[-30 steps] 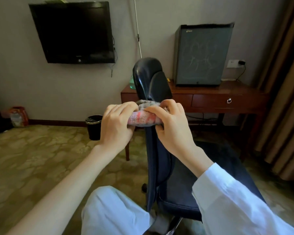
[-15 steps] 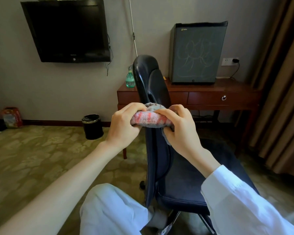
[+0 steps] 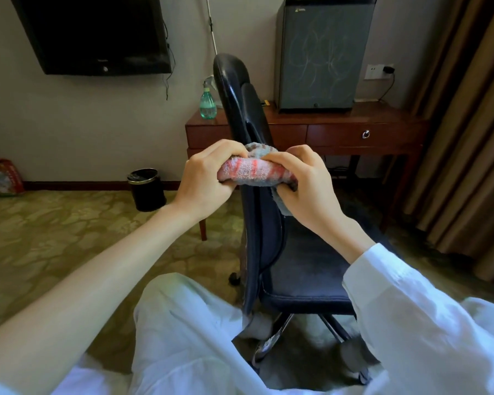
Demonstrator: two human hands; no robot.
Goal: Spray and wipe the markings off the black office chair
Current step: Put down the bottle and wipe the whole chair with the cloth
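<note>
Faces black office chair (image 3: 303,266) edge-on, backrest upright. Behind chair, notes wooden desk (image 3: 340,132). In front of chair's backrest, grips rolled striped cloth (image 3: 254,171) with left hand (image 3: 208,178) and right hand (image 3: 308,183), fingers curled tight round each end. Spots green spray bottle (image 3: 208,105) behind chair, on desk.

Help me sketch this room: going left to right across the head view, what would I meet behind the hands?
Red bag → black bin → green spray bottle → chair's backrest → mini fridge → wall socket → curtain.
</note>
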